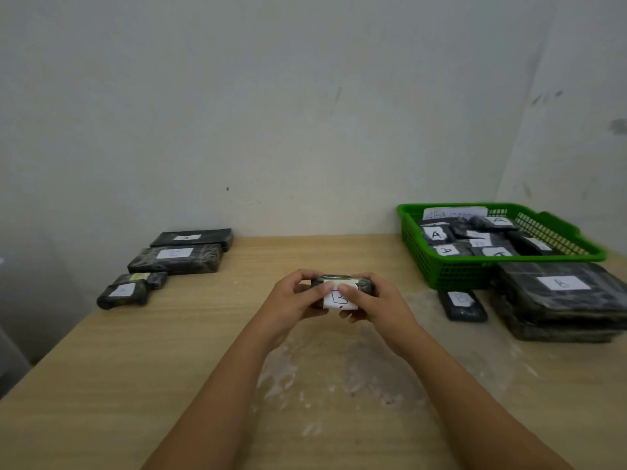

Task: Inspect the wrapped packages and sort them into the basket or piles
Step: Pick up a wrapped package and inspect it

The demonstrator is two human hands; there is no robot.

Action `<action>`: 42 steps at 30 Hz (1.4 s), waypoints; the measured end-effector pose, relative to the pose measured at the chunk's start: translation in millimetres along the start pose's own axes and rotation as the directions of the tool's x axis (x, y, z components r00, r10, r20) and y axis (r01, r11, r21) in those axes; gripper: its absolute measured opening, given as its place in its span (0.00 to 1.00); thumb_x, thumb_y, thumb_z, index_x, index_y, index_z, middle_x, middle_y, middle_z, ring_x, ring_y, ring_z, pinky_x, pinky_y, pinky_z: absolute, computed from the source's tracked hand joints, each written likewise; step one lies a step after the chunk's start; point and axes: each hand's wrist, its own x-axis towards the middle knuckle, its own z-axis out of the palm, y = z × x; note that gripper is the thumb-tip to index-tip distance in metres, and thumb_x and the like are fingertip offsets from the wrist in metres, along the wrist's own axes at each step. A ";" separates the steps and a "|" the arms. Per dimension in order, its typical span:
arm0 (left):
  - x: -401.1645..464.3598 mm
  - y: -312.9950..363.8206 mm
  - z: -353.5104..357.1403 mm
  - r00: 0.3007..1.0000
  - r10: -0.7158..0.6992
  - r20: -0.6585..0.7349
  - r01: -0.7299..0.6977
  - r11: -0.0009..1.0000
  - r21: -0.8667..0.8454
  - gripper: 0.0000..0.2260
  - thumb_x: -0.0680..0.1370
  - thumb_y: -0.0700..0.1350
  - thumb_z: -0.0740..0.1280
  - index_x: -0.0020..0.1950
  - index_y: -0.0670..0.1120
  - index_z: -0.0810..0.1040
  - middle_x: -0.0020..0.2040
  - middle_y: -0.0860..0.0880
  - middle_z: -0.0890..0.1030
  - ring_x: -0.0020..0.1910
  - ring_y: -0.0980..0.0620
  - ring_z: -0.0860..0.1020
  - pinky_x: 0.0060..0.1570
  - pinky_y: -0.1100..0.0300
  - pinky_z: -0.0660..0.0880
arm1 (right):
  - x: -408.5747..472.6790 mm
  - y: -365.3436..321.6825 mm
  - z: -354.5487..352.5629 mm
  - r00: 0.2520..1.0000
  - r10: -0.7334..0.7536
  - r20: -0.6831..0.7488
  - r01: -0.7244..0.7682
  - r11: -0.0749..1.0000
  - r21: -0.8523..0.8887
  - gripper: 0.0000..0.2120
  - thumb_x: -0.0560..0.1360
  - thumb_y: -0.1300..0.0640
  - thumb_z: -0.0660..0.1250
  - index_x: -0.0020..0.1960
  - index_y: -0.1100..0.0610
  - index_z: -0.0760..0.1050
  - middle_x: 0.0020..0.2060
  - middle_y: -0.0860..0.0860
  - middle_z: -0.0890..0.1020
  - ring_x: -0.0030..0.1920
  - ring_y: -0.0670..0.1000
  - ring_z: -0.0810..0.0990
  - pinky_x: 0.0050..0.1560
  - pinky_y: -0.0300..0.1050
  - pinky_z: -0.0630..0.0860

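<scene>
Bench (169, 385): one. Green basket (417, 252), far right: one, holding several A-labelled packages. Four wrapped packages lie far left (174, 259). Held package (342, 286), centre above bench: small, black-wrapped, white label marked B. Left hand (291, 303) and right hand (376, 307) grasp its ends.

A light wooden table (169, 368) with a visible grain is set against a pale, scuffed wall (271, 113). Whitish powdery smears (288, 374) are spread over the tabletop near its middle. A small dark speck (227, 188) is seen on the wall above the table's far edge.
</scene>
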 end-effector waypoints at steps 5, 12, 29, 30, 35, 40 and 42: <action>-3.8 -18.2 9.4 0.999 0.009 -0.042 -0.011 0.999 -0.041 0.11 0.78 0.41 0.74 0.60 0.43 0.80 0.52 0.39 0.85 0.47 0.50 0.85 0.46 0.57 0.81 | 0.9 12.6 -6.9 1.000 0.000 0.027 -0.001 1.000 0.027 0.10 0.77 0.62 0.74 0.56 0.64 0.79 0.43 0.56 0.85 0.39 0.52 0.84 0.37 0.45 0.82; 1.1 -27.3 15.8 0.989 0.094 -0.112 -0.095 0.995 -0.006 0.11 0.79 0.37 0.72 0.61 0.39 0.79 0.55 0.35 0.83 0.49 0.45 0.85 0.48 0.54 0.84 | 6.0 16.3 -12.7 0.998 -0.035 0.059 0.037 0.999 -0.022 0.12 0.77 0.57 0.74 0.58 0.59 0.78 0.45 0.54 0.85 0.41 0.51 0.85 0.38 0.45 0.81; -7.6 -21.1 18.5 0.984 0.148 -0.099 -0.148 0.989 0.011 0.08 0.80 0.36 0.70 0.58 0.45 0.80 0.54 0.38 0.83 0.47 0.49 0.85 0.48 0.57 0.83 | 0.6 15.4 -12.5 0.993 -0.070 0.094 0.076 0.995 -0.069 0.14 0.78 0.59 0.73 0.61 0.57 0.75 0.53 0.57 0.84 0.44 0.54 0.86 0.48 0.50 0.84; -8.6 -20.6 18.8 0.984 0.157 -0.088 -0.156 0.988 0.018 0.09 0.80 0.36 0.70 0.58 0.45 0.80 0.54 0.38 0.83 0.47 0.49 0.85 0.48 0.58 0.83 | 0.7 15.0 -12.9 0.994 -0.071 0.088 0.076 0.995 -0.060 0.14 0.78 0.60 0.73 0.61 0.58 0.75 0.54 0.58 0.84 0.45 0.54 0.86 0.48 0.50 0.84; -10.1 -21.9 20.8 0.982 0.176 -0.065 -0.174 0.984 0.038 0.10 0.79 0.39 0.72 0.60 0.46 0.80 0.55 0.40 0.84 0.51 0.47 0.86 0.50 0.58 0.83 | -0.5 12.8 -14.6 0.995 -0.066 0.081 0.069 0.997 -0.031 0.12 0.78 0.63 0.72 0.60 0.59 0.75 0.50 0.57 0.84 0.42 0.53 0.85 0.44 0.48 0.82; -7.4 -23.2 21.0 0.982 0.153 -0.110 -0.154 0.988 -0.002 0.11 0.79 0.38 0.71 0.62 0.42 0.79 0.55 0.37 0.84 0.49 0.48 0.86 0.47 0.58 0.83 | -0.6 11.3 -12.0 0.996 -0.048 0.076 0.047 0.999 0.018 0.09 0.82 0.55 0.67 0.60 0.59 0.76 0.48 0.58 0.85 0.40 0.55 0.84 0.45 0.51 0.81; -7.4 -22.0 20.7 0.981 0.157 -0.111 -0.161 0.987 -0.023 0.12 0.79 0.38 0.72 0.62 0.41 0.78 0.55 0.37 0.83 0.48 0.49 0.86 0.47 0.58 0.83 | -0.8 9.3 -10.3 0.997 -0.058 0.054 0.054 0.997 0.061 0.11 0.82 0.53 0.66 0.61 0.58 0.76 0.51 0.58 0.84 0.44 0.53 0.85 0.48 0.52 0.83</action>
